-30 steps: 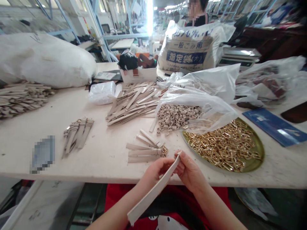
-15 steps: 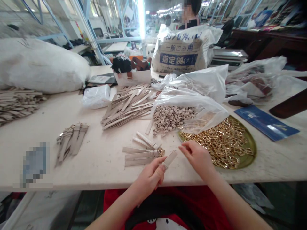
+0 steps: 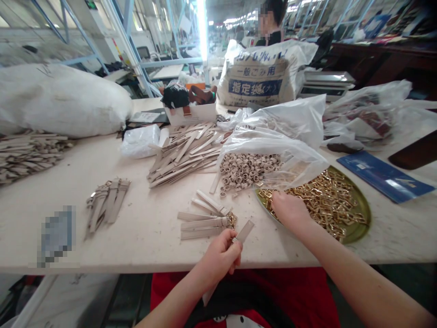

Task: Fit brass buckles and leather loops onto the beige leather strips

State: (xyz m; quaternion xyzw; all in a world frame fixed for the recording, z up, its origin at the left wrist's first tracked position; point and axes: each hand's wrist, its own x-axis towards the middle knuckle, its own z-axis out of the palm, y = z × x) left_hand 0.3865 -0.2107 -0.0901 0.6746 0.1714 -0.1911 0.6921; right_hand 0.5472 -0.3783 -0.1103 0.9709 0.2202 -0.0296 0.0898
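A beige strap (image 3: 245,231) is pinched in my left hand (image 3: 223,254) near the table's front edge, its tip pointing up and right. My right hand (image 3: 290,210) is at the left part of the green tray (image 3: 362,228), over the gold buckles (image 3: 327,200); its fingertips are hidden among them. Just beyond my left hand lie several beige straps with gold buckles (image 3: 205,223). Small beige loops (image 3: 244,168) spill from a clear plastic bag (image 3: 273,136) behind the tray.
A pile of loose straps (image 3: 187,152) lies mid-table, a finished-looking bundle (image 3: 109,200) to the left. A blue booklet (image 3: 385,175) is at the right. Farther back are a box (image 3: 191,114), a white sack (image 3: 262,75) and a scale (image 3: 326,84). One person stands behind the sack.
My right hand has moved from beside the strap to the buckles in the tray. My left hand still holds the strap. The view has shifted slightly.
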